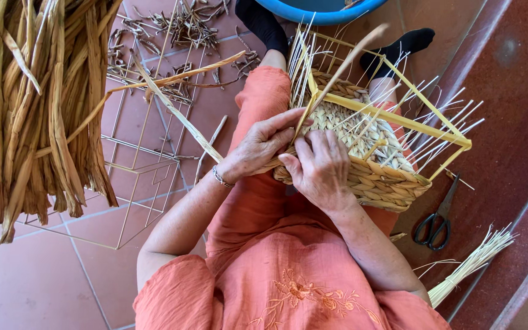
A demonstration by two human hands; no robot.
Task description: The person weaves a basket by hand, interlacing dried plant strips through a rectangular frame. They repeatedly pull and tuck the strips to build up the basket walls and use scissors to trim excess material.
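Grip hidden behind right hand (320, 168)

The half-woven basket (362, 159) is straw-tan, its plaited strands laid in a herringbone-like braid, on a pale yellow wire frame (398, 116) with cream-white spokes. The dress (276, 269) is coral orange, with a flower embroidered in a slightly deeper orange at the back. The socks (264, 24) are black. The floor tiles (32, 287) are terracotta red-brown with pale grey grout lines in a square grid. The bundle of dried leaves (38, 104) at the floor's left edge is olive-tan and streaked. The scissors (436, 220) have black handles. The basin (325, 9) at the top edge is bright blue. The spare wire frame (142, 177) is pale cream.
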